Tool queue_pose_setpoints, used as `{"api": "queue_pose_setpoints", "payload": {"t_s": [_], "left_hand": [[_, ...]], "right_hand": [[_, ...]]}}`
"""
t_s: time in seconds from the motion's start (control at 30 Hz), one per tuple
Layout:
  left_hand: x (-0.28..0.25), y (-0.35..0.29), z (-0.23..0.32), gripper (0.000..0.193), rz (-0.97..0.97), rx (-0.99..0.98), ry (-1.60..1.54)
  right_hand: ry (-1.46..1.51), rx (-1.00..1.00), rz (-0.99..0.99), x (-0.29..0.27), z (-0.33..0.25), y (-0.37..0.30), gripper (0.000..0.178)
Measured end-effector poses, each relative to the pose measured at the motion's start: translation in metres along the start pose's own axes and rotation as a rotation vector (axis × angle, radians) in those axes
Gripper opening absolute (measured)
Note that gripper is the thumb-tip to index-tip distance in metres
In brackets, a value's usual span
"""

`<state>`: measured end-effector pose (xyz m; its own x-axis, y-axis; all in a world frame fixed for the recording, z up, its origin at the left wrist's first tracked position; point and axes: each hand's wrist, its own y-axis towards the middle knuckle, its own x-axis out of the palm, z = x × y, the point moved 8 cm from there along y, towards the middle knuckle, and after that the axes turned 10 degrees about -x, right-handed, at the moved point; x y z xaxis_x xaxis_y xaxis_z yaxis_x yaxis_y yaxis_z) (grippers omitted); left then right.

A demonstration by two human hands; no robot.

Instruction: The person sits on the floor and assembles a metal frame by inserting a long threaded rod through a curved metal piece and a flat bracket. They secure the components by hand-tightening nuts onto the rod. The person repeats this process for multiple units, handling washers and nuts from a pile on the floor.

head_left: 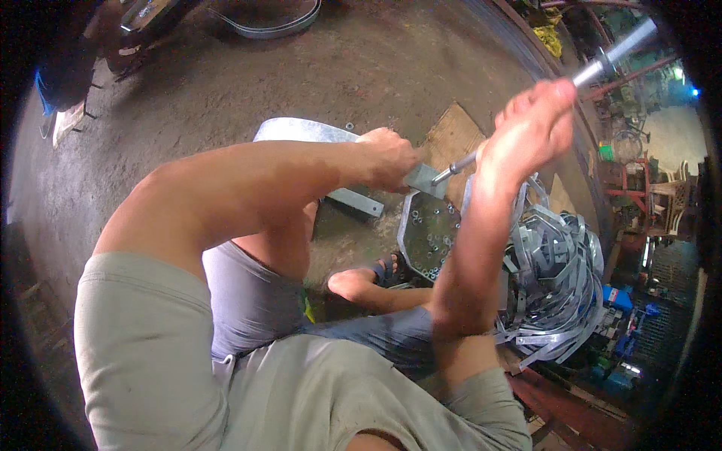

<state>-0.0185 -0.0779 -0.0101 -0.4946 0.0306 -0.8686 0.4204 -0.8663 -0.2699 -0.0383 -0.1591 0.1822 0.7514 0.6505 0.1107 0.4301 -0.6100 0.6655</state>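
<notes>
My left hand (389,158) is closed on a flat grey metal strip (427,181). A wider bent metal band (304,129) shows behind that wrist; whether it joins the strip, I cannot tell. My right hand (526,131), slightly blurred, wraps around a long shiny metal rod tool (460,163) with a collar and thicker upper end. The rod slants down to the left, its tip at or just above the strip's end. Below lies an angular metal frame (404,237) with several loose nuts (435,242) inside its outline, partly hidden by my right forearm.
A tangled heap of bent metal bands (556,278) lies right of my right forearm. Cardboard (453,135) rests on the floor beyond my hands. A metal bar (355,201) sits below my left wrist. A curved band (278,30) lies farther off; blue equipment (617,298) stands at right.
</notes>
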Motion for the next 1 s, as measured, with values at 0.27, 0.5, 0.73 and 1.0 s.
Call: {"api": "queue_pose_setpoints", "payload": {"t_s": [0.27, 0.5, 0.73, 1.0], "left_hand": [[0.012, 0.014, 0.019, 0.033, -0.095, -0.030, -0.012], [0.018, 0.017, 0.022, 0.045, -0.138, 0.048, 0.037], [0.020, 0.017, 0.028, 0.034, -0.136, -0.002, 0.057], [-0.029, -0.008, 0.053, 0.058, 0.419, 0.262, -0.330]], "right_hand": [[0.577, 0.198, -0.318, -0.040, 0.007, -0.008, 0.050], [0.810, 0.322, -0.523, -0.041, 0.015, -0.006, 0.054], [0.098, -0.031, 0.250, -0.072, -0.005, -0.023, 0.046], [0.135, 0.008, 0.220, -0.054, -0.022, -0.033, 0.044]]}}
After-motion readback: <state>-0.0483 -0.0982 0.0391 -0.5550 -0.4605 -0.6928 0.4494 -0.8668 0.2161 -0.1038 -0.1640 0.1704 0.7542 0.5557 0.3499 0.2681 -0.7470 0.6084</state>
